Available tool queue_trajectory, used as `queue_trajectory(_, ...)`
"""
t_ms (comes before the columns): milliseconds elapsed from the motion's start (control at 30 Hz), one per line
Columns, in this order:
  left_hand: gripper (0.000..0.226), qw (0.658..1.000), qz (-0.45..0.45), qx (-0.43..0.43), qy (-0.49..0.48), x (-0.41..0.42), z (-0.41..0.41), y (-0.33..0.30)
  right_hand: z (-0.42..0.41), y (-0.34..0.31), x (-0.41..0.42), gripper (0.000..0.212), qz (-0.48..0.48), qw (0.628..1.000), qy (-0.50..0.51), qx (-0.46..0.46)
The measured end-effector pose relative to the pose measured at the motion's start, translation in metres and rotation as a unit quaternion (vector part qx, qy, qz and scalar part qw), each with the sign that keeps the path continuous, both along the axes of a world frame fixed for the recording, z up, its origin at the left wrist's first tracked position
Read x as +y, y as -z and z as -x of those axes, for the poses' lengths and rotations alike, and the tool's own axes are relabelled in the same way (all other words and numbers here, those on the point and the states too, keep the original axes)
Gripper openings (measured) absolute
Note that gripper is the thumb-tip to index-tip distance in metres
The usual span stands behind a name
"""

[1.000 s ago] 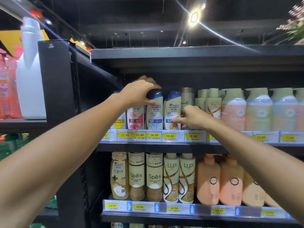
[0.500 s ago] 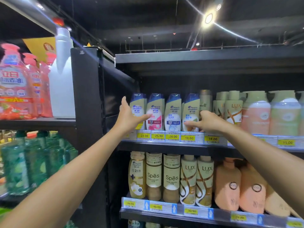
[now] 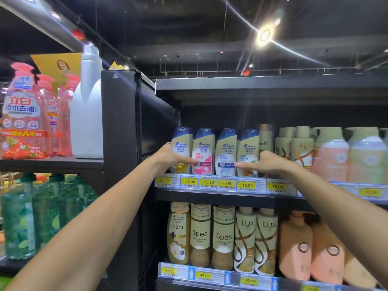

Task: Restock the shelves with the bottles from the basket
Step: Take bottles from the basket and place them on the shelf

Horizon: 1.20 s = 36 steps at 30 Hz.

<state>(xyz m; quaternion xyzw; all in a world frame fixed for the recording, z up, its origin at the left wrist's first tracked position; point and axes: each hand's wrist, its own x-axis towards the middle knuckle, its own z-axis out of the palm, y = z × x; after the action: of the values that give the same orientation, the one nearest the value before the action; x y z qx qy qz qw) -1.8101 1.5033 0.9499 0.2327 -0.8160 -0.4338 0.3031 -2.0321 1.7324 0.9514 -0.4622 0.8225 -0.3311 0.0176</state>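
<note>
Bottles [image 3: 214,152] of shampoo stand in a row at the left end of a black shelf [image 3: 210,196], under a dark ceiling with one bright lamp [image 3: 264,35]. Left hand [image 3: 168,158] holds the leftmost bottle, thumb across its front. Right hand [image 3: 265,163] presses the row's right end, fingers straight.
</note>
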Motion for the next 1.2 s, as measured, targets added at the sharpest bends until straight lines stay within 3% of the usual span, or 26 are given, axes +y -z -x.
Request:
queue_trajectory(100, 0.052, 1.000, -0.002, 0.003, 0.001, 0.003, 0.002, -0.001, 0.000, 0.000, -0.003, 0.071, -0.002, 1.000, 0.007, 0.004)
queue_trajectory(267, 0.059, 1.000, 0.007, 0.000, 0.000, 0.004, 0.005, 0.000, 0.003, 0.002, -0.007, 0.073, -0.005, 1.000, -0.005, 0.005)
queue_trajectory(400, 0.093, 1.000, 0.011, 0.003, -0.011, 0.001, 0.006, 0.002, 0.001, 0.003, -0.006, 0.071, 0.006, 1.000, -0.007, 0.003)
queue_trajectory(500, 0.112, 1.000, 0.023, 0.000, -0.019, -0.008, 0.010, 0.004, 0.002, 0.004, -0.010, 0.087, 0.016, 1.000, -0.006, 0.001)
queue_trajectory(700, 0.090, 0.997, 0.069, -0.031, -0.022, -0.010, 0.008, 0.001, 0.001, 0.005, -0.008, 0.084, 0.017, 1.000, -0.010, 0.011)
queue_trajectory(867, 0.114, 0.998, 0.058, -0.011, -0.033, -0.010, 0.010, 0.005, -0.010, 0.007, -0.012, 0.068, 0.043, 0.999, 0.026, 0.017)
queue_trajectory(1200, 0.119, 0.995, 0.076, -0.016, -0.062, -0.004, 0.010, 0.007, -0.011, 0.009, -0.012, 0.063, 0.068, 0.997, 0.034, -0.001)
